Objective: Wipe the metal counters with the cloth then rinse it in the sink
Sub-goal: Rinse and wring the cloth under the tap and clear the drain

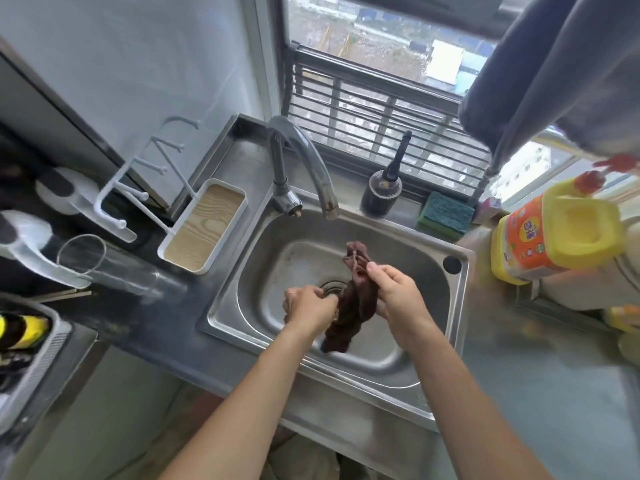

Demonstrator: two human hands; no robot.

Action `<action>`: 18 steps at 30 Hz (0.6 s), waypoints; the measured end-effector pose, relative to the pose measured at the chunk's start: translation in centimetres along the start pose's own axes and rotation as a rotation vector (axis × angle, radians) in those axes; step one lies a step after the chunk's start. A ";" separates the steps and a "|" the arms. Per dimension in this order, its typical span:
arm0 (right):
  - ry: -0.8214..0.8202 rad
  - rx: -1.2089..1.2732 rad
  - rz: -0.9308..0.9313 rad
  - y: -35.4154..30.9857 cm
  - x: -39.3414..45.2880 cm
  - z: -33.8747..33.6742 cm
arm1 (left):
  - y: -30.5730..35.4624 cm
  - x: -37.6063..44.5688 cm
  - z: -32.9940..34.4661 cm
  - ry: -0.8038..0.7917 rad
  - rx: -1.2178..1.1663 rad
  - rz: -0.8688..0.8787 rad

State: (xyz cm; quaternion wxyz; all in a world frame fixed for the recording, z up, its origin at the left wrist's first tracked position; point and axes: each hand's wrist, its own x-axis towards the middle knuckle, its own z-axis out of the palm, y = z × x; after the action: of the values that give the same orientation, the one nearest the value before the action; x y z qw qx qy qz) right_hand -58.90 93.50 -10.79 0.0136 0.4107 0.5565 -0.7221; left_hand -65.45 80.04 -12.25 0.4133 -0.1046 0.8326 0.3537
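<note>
Both hands (349,303) around twisted cloth (353,303) above sink (460,289)

Quick tally, as counted: one sink (446,308) with one tap (304,157) over it, one dark cloth (356,303) and two hands, left hand (310,306) and right hand (398,292). One sponge (445,214), one dark bottle (382,188), one yellow tub (554,230), one clear glass (104,265) and one white tray (204,233) are also seen.
</note>
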 end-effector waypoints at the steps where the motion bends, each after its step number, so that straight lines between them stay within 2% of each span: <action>1: -0.070 0.004 0.025 -0.3 -0.3 0.1 | 0.8 -0.5 -0.3 -0.056 -0.124 0.031; 3: -0.171 0.032 0.020 -0.6 -0.6 -0.2 | 2.0 -1.7 -0.6 -0.224 -0.363 -0.034; 5: -0.233 0.085 0.003 -0.8 -0.9 -0.8 | 2.5 -2.1 -0.7 -0.350 -0.393 -0.010; 7: -0.269 0.048 -0.030 -1.4 -1.0 -1.4 | 2.5 -2.0 -0.5 -0.373 -0.373 0.080; 11: -0.217 0.084 -0.097 -2.4 -0.8 -2.2 | 2.8 -1.9 -0.4 -0.471 -0.525 0.189; 14: -0.356 0.213 -0.045 -3.5 -1.4 -2.1 | 2.6 -2.1 0.1 -0.465 -0.468 0.292; 16: -0.410 0.168 -0.058 -4.0 -1.9 -2.1 | 2.6 -2.2 0.4 -0.335 -0.539 0.266; 17: -0.353 0.108 -0.112 -3.9 -1.9 -2.4 | 2.8 -2.1 0.3 -0.256 -0.629 0.232; 18: -0.224 0.033 -0.179 -3.7 -1.5 -2.6 | 2.9 -2.1 0.1 -0.238 -0.748 0.195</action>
State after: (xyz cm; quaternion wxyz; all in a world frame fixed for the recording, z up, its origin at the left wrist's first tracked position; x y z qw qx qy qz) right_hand -58.19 96.37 -7.07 0.0046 0.2765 0.5738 -0.7709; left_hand -65.41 82.01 -9.27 0.4049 -0.1265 0.5988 0.6793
